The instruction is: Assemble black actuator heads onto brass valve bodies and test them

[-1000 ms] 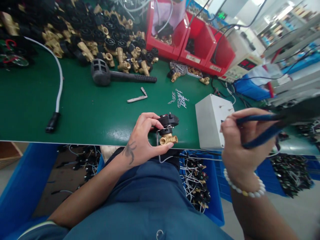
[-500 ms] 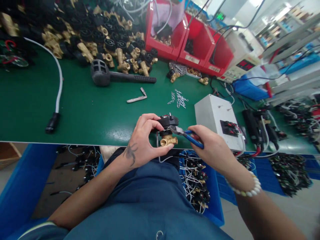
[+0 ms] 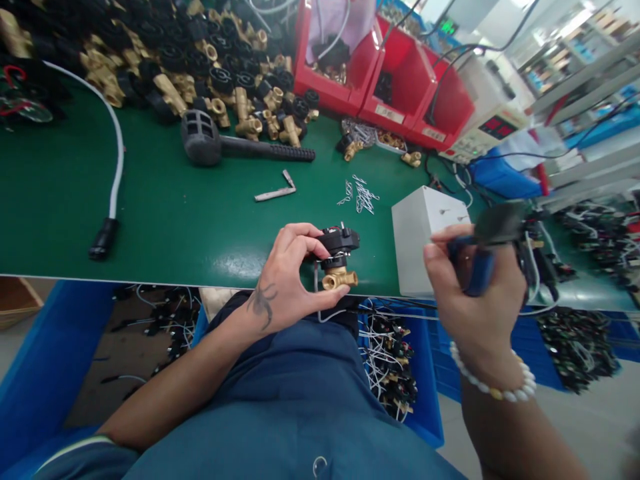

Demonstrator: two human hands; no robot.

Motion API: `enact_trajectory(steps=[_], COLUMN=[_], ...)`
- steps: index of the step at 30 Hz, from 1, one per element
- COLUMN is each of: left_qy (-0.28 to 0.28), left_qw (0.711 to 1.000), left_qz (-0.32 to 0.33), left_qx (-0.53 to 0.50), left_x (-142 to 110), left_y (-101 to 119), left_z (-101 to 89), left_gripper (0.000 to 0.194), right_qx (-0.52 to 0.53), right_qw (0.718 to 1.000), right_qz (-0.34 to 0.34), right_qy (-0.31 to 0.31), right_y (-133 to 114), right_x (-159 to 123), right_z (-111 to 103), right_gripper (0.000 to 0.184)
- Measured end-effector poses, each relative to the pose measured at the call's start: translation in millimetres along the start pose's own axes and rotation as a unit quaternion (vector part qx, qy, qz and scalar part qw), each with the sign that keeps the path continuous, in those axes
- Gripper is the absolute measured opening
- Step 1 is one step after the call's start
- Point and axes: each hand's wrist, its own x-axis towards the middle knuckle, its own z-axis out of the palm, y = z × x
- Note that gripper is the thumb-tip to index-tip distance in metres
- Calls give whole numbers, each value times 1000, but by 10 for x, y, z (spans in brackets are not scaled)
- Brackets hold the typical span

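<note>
A green workbench (image 3: 210,227) spans the room, with blue crates (image 3: 429,400) of wired parts under its near edge. Across its far left lies a broad heap of brass-and-black fittings (image 3: 223,77), and just right of that stand red bins (image 3: 380,127), followed by an instrument (image 3: 470,143) with a red display. Nearer, on the right, a pale grey box (image 3: 410,233) sits close to the bench edge. A black mallet (image 3: 240,145) lies in front of the heap, and a white cable (image 3: 119,153) with a dark connector curves down the left side. The right hand (image 3: 473,300), a beaded bracelet at its wrist, is in front of the grey box, closed around blue-handled pliers (image 3: 481,270) (their head is dark and blurred, so the jaws cannot be read), well apart from the other hand. The left hand (image 3: 287,277) grasps a valve assembly (image 3: 340,257) at the near edge, fingers on its black upper part and thumb against the brass body; whether it rests on the bench cannot be told. Beyond it lie a bent metal piece (image 3: 277,193) and, smallest, a scatter of wire clips (image 3: 364,197).
</note>
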Motion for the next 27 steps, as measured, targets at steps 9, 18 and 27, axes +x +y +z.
enact_trajectory(steps=[9,18,27], left_qy=[-4,-13,-7], left_qw=[1000,999,999], left_qz=[7,27,32], left_qx=[1,28,25], left_x=[1,17,21], left_y=[11,16,6], left_z=[-5,-22,-25], left_gripper=[37,39,40], right_qx=[75,240,233], right_qw=[980,912,922], right_qz=[39,-3,-35], right_qy=[-180,-333,-308], right_y=[-39,-2,-47], right_x=[22,54,98], right_z=[20,274,213], right_gripper=[22,45,34])
